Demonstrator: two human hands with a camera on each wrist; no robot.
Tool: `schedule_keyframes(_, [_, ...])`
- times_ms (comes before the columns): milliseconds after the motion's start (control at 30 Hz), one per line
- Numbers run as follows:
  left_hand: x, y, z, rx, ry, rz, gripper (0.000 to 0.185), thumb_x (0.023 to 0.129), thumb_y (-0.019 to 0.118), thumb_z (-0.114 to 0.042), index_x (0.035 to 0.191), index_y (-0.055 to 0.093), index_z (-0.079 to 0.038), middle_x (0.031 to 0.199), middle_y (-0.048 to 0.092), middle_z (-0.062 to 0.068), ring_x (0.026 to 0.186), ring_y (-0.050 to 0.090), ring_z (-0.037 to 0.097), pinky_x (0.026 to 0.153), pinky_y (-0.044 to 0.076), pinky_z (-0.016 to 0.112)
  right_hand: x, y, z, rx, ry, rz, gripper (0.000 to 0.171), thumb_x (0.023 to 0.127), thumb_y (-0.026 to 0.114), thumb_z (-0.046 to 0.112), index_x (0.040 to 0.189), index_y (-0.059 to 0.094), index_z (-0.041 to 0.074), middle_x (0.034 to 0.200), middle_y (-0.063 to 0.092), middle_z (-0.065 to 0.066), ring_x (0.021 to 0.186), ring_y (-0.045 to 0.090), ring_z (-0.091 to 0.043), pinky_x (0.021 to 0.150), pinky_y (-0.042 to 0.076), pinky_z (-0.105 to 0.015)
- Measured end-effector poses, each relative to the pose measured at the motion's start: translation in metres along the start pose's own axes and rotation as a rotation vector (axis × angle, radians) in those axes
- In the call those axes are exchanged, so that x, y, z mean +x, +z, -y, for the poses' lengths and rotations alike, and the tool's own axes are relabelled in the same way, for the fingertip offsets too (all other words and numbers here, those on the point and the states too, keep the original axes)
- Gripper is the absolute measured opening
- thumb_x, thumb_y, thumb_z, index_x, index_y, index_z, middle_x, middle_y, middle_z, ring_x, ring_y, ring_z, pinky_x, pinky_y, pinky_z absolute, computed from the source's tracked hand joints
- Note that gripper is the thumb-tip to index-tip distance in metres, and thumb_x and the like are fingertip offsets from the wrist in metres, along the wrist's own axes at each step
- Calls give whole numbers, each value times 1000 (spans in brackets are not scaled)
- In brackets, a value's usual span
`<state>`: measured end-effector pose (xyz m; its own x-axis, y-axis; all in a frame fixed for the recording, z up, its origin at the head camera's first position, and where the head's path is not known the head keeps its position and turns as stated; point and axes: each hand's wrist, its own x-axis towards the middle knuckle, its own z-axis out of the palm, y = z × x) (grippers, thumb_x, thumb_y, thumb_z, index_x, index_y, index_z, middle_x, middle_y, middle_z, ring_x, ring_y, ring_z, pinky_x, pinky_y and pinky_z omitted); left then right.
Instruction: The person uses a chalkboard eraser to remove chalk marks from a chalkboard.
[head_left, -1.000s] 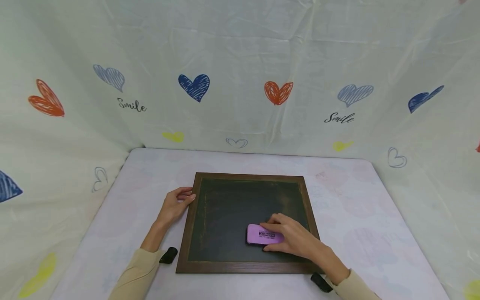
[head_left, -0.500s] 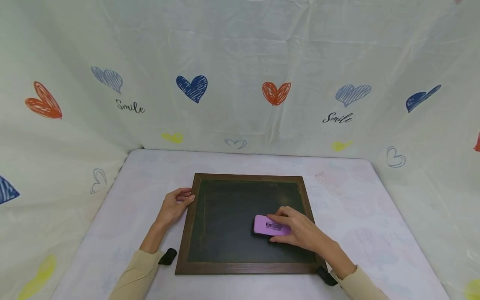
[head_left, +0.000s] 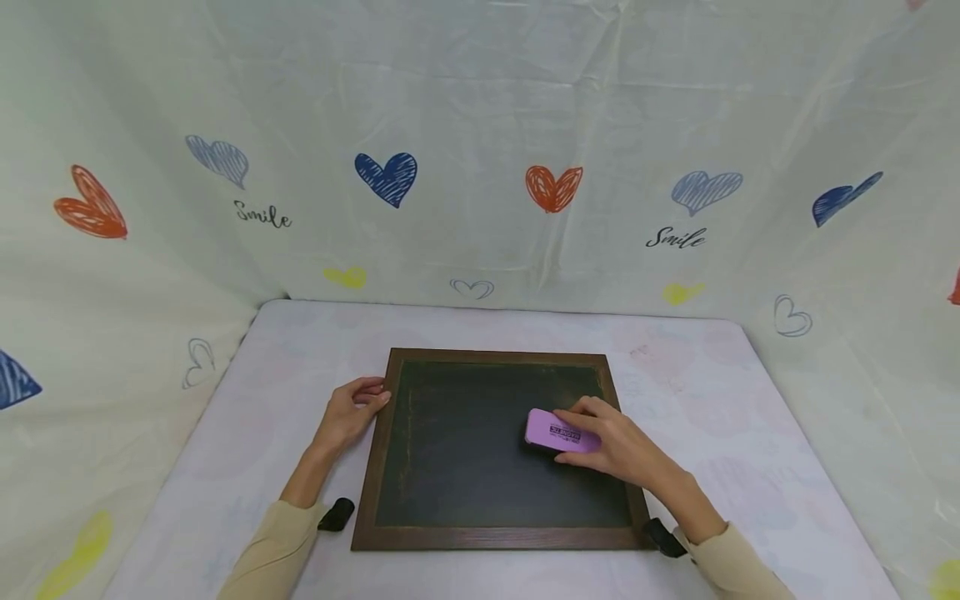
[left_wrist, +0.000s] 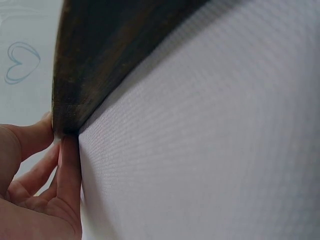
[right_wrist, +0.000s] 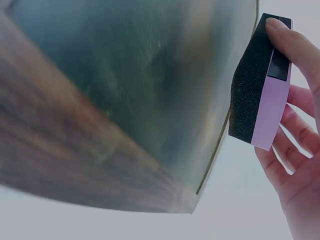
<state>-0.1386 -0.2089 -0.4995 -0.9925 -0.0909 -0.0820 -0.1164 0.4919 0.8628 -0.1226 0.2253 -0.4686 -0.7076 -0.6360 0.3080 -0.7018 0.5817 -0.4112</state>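
Note:
A dark chalkboard [head_left: 465, 450] in a brown wooden frame lies flat in front of me. At its left side, my left hand [head_left: 347, 417] pinches the frame; the left wrist view has the thumb [left_wrist: 35, 135] on one face and the fingers [left_wrist: 68, 170] against the edge. Over the right half of the board, my right hand [head_left: 611, 442] grips a pink eraser [head_left: 558, 431] marked "MAGNETIC". Its black felt pad [right_wrist: 250, 80] faces the board in the right wrist view, with the thumb on one long side and fingers on the other.
The board lies on a table with a pale patterned cover [head_left: 697, 400]. A white curtain [head_left: 472, 108] with printed hearts and "Smile" hangs behind and along both sides. Black wrist devices [head_left: 336, 514] sit at both sleeves.
My right hand has carried the eraser up and to the right across the board, from the lower middle toward the right frame side. My left hand stays on the left frame edge.

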Motion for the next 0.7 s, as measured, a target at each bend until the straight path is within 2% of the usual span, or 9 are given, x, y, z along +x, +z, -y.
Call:
schedule_keyframes(100, [1, 0, 1, -5, 0, -1, 40, 99, 69, -12, 132, 61, 10, 120, 67, 27, 106, 65, 36, 83, 48, 28, 0, -2, -5, -5, 5, -26, 63, 72, 95, 29, 126, 73, 4, 106, 60, 3, 90, 54, -8, 71, 50, -21])
schedule_keyframes(400, [1, 0, 1, -3, 1, 3, 41, 100, 69, -13, 133, 61, 10, 120, 67, 26, 106, 64, 36, 85, 49, 30, -2, -8, -21, -28, 7, -82, 65, 69, 97, 21, 126, 73, 1, 108, 60, -2, 89, 54, -12, 69, 50, -23])
schedule_keyframes(567, [1, 0, 1, -2, -1, 3, 41, 100, 69, -13, 133, 60, 10, 120, 66, 26, 107, 64, 37, 87, 50, 34, -1, -13, -32, -28, -4, -134, 66, 65, 98, 18, 124, 73, 0, 105, 61, -2, 88, 55, -13, 71, 46, -17])
schedule_keyframes(700, [1, 0, 2, -6, 6, -1, 41, 99, 69, -13, 132, 61, 10, 119, 67, 26, 106, 64, 36, 86, 49, 31, -2, -16, -41, -47, 20, -167, 65, 64, 99, 18, 122, 74, 0, 103, 61, -3, 85, 54, -12, 71, 42, -14])
